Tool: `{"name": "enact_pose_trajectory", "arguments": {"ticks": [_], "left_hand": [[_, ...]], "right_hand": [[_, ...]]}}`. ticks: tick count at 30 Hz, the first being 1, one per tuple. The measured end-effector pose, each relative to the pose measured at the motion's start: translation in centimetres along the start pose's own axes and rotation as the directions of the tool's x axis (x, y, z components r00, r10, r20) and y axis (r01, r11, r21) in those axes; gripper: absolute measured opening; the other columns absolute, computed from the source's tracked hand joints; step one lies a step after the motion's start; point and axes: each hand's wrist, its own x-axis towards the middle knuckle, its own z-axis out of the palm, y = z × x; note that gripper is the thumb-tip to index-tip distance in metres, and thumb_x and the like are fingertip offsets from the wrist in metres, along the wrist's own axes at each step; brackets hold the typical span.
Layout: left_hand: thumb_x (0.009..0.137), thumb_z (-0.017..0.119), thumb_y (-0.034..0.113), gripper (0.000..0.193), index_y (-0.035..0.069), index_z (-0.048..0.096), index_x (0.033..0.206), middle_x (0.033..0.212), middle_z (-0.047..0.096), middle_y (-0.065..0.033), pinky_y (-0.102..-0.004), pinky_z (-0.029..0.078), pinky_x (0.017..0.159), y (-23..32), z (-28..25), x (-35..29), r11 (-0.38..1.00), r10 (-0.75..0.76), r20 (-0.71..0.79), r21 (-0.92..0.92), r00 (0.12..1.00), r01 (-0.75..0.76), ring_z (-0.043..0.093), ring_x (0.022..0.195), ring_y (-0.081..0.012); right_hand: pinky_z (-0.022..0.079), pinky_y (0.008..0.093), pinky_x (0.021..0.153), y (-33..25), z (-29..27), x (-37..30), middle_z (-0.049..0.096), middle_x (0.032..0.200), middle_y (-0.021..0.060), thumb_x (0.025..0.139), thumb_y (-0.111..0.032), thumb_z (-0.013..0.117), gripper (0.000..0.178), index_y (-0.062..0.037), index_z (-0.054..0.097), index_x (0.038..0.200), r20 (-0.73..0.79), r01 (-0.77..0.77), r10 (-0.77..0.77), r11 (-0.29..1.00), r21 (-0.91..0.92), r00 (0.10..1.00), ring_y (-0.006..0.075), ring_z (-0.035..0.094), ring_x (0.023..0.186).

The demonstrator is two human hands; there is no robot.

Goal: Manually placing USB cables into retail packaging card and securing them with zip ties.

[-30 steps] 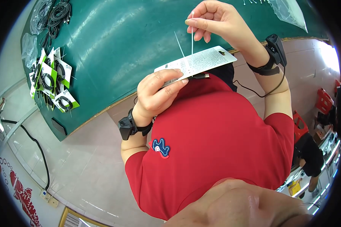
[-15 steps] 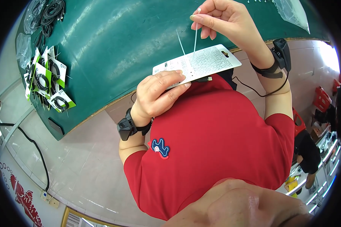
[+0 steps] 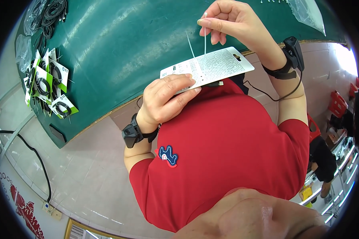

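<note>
We see a large green desk filling the upper part of the head view, its edge curving down toward the left. Below it lies a pale tiled floor, with a black cable running across it at the far left. On the desk's left side sits a cluster of green-and-white packaged cables, lying overlapped, and above them a heap of loose black cables in clear bags. At the desk's top right corner we make out a clear plastic bag.

In front of the red shirt, we hold a white backing card level, printed side up, just over the desk's near edge. Our left hand grips the card's near left part, the fingers clamped over its top face with the thumb beneath. A small dark cable plug peeks out under the card's near edge.

Our right hand is raised above the card, its fingers pinched on the upper end of a thin white tie that stands upright out of the card. A second strand of the tie slants up just to its left. Both wrists carry black strapped devices.
</note>
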Motion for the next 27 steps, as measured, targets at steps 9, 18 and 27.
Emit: {"name": "enact_pose_trajectory", "arguments": {"ticks": [9,18,27], "left_hand": [[0.066,0.079,-0.003,0.025,0.006,0.073,0.088,0.094,0.068,-0.0104,-0.0308,0.057,0.063,0.0,0.1,0.1,1.000,0.002,-0.003,0.004,1.000,-0.002,0.072,0.084,-0.0257],[0.066,0.075,-0.002,0.024,0.004,0.073,0.088,0.092,0.067,-0.0101,-0.0303,0.053,0.055,-0.6,0.1,0.5,0.999,0.049,-0.035,-0.014,0.998,-0.049,0.071,0.080,-0.0245],[0.065,0.077,-0.003,0.026,0.004,0.073,0.089,0.092,0.067,-0.0110,-0.0300,0.052,0.056,-0.5,0.1,0.5,0.998,0.061,-0.064,-0.003,0.996,-0.062,0.069,0.076,-0.0232]], "right_hand": [[0.050,0.0193,0.054,0.1,-0.3,0.4,0.072,0.084,0.0103,0.094,-0.010,0.068,0.012,0.0010,0.063,0.092,0.066,-0.028,0.025,0.999,0.045,0.997,0.0108,0.067,0.065],[0.053,0.0223,0.054,0.3,-1.7,0.9,0.072,0.087,0.0149,0.095,-0.010,0.065,0.014,0.0014,0.061,0.089,0.053,0.093,-0.113,0.955,0.283,0.992,0.0142,0.069,0.067],[0.054,0.0240,0.058,0.8,-1.2,0.9,0.072,0.090,0.0126,0.094,-0.010,0.064,0.012,0.0010,0.067,0.098,0.004,0.167,-0.170,0.975,0.144,0.986,0.0151,0.070,0.072]]}}
